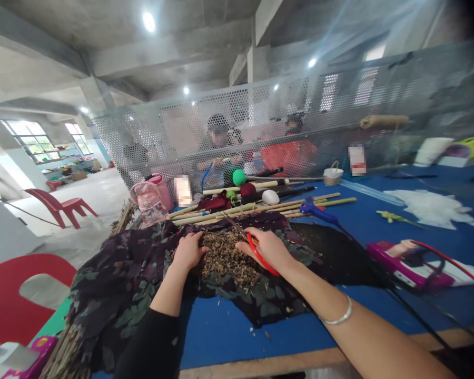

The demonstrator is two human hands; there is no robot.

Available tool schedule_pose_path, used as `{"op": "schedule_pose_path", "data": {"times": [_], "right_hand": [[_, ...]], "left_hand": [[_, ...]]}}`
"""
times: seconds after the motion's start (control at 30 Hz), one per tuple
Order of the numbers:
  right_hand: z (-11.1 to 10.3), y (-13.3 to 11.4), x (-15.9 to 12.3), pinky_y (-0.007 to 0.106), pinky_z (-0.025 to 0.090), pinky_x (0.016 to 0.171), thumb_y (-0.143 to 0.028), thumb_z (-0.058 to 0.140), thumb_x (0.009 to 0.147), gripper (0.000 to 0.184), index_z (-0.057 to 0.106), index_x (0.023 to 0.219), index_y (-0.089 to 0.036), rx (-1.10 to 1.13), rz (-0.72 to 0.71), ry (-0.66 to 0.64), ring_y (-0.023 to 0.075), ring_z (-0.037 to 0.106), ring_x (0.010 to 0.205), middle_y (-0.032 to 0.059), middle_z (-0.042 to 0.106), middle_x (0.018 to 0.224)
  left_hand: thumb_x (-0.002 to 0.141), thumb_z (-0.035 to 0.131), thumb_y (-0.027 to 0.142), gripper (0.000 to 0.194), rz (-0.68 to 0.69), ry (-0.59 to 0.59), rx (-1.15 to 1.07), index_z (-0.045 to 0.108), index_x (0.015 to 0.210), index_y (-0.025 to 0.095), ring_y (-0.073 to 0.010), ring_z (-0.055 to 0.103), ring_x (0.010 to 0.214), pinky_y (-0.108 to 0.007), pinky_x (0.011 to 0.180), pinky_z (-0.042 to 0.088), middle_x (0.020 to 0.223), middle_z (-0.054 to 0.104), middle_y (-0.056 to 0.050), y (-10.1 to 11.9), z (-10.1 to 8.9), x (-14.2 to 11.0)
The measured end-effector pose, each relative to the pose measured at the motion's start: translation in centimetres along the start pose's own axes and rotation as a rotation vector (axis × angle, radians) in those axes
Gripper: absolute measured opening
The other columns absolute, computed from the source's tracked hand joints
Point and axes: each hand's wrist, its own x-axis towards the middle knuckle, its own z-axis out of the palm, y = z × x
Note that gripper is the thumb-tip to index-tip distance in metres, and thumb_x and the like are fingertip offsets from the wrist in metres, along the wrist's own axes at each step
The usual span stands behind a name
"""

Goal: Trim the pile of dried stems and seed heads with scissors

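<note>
A heap of brown dried plant bits lies on a dark floral cloth, spread over a blue table. At the heap's left edge rests my left hand, its thumb apart from the fingers, holding nothing I can see; some fingertips are hidden in the bits. My right hand grips red-handled scissors at the heap's right side. The blades point up and away to the left, above the heap's far edge. Whether the blades are parted is hard to make out.
Bamboo sticks, yarn balls and a blue glue gun lie beyond the cloth. A purple power unit with cables sits right. Behind a perforated metal screen a person works. Red chairs stand left.
</note>
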Motion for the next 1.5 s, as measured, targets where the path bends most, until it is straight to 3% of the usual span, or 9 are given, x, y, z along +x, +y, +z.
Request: {"op": "schedule_pose_path", "data": {"times": [0.23, 0.37, 0.47, 0.6, 0.87, 1.03, 1.13, 1.3, 1.5], "right_hand": [[0.0, 0.3, 0.1, 0.023, 0.04, 0.056, -0.053, 0.052, 0.077, 0.042, 0.06, 0.103, -0.021, 0.035, 0.02, 0.018, 0.0183, 0.063, 0.061, 0.0024, 0.067, 0.066], [-0.2, 0.2, 0.2, 0.023, 0.039, 0.055, -0.054, 0.051, 0.077, 0.042, 0.06, 0.102, -0.021, 0.032, 0.024, 0.02, 0.0183, 0.063, 0.061, 0.0024, 0.067, 0.066], [-0.2, 0.1, 0.2, 0.024, 0.04, 0.056, -0.054, 0.052, 0.077, 0.043, 0.061, 0.103, -0.021, 0.022, 0.021, 0.023, 0.0187, 0.063, 0.062, 0.0035, 0.068, 0.068], [0.0, 0.3, 0.2, 0.024, 0.041, 0.058, -0.052, 0.052, 0.078, 0.04, 0.06, 0.103, -0.021, 0.036, 0.022, 0.037, 0.0188, 0.064, 0.064, 0.0033, 0.068, 0.069], [0.6, 0.3, 0.2, 0.027, 0.046, 0.066, -0.044, 0.058, 0.074, 0.038, 0.06, 0.103, -0.019, 0.113, 0.06, 0.116, 0.0211, 0.065, 0.069, 0.0057, 0.07, 0.074], [0.9, -0.6, 0.2, 0.029, 0.047, 0.07, -0.036, 0.059, 0.073, 0.038, 0.059, 0.106, -0.018, 0.191, 0.035, 0.185, 0.0214, 0.065, 0.074, 0.0078, 0.07, 0.084], [1.3, -0.8, 0.3, 0.028, 0.047, 0.071, -0.035, 0.057, 0.075, 0.036, 0.058, 0.107, -0.019, 0.198, -0.005, 0.147, 0.0208, 0.065, 0.076, 0.0073, 0.069, 0.085], [1.4, 0.1, 0.8, 0.028, 0.046, 0.067, -0.033, 0.057, 0.075, 0.037, 0.058, 0.108, -0.017, 0.114, 0.106, 0.121, 0.022, 0.065, 0.073, 0.0079, 0.069, 0.079], [1.3, 0.4, 0.7, 0.029, 0.047, 0.068, -0.032, 0.058, 0.074, 0.037, 0.057, 0.106, -0.016, 0.22, 0.126, 0.219, 0.0198, 0.063, 0.068, 0.0067, 0.068, 0.079]], "left_hand": [[0.073, 0.059, 0.015, 0.028, -0.101, 0.112, -0.175, 0.069, 0.098, 0.018, -0.0241, 0.06, 0.098, -0.034, 0.091, 0.041, 0.1, 0.069, -0.01, 0.7, -0.2, 0.1], [0.07, 0.064, 0.018, 0.025, -0.107, 0.191, -0.491, 0.069, 0.094, 0.015, -0.0218, 0.062, 0.086, -0.036, 0.086, 0.044, 0.087, 0.069, -0.009, 2.6, -0.2, -0.2], [0.069, 0.065, 0.019, 0.034, -0.225, 0.058, -0.974, 0.063, 0.102, 0.013, -0.0139, 0.058, 0.06, -0.032, 0.068, 0.05, 0.065, 0.061, -0.002, 4.8, 0.3, -0.7], [0.062, 0.071, 0.011, 0.062, -0.309, -0.033, -1.379, 0.049, 0.119, 0.015, -0.008, 0.056, 0.057, -0.026, 0.062, 0.05, 0.074, 0.058, 0.001, 6.7, 1.3, -1.2], [0.064, 0.062, 0.006, 0.067, -0.144, 0.106, -0.949, 0.038, 0.126, 0.015, -0.0053, 0.049, 0.051, -0.02, 0.053, 0.044, 0.086, 0.058, -0.002, 7.2, 2.6, -0.9], [0.067, 0.053, 0.003, 0.08, 0.146, 0.247, -0.662, 0.022, 0.139, 0.021, -0.0186, 0.055, 0.098, -0.034, 0.087, 0.042, 0.114, 0.055, -0.01, 8.6, 2.2, -1.9], [0.07, 0.053, 0.007, 0.084, 0.245, 0.198, -0.727, 0.012, 0.142, 0.022, -0.0196, 0.054, 0.102, -0.034, 0.088, 0.042, 0.125, 0.049, -0.013, 9.3, 2.4, -2.4], [0.07, 0.057, 0.01, 0.093, 0.109, 0.12, -0.918, 0.002, 0.142, 0.028, -0.009, 0.056, 0.067, -0.026, 0.068, 0.048, 0.124, 0.05, -0.012, 9.3, 2.7, -2.5], [0.073, 0.055, 0.008, 0.092, 0.17, 0.235, -0.836, -0.003, 0.142, 0.027, -0.0095, 0.057, 0.072, -0.029, 0.078, 0.047, 0.127, 0.049, -0.012, 9.0, 2.2, -2.6]]}}
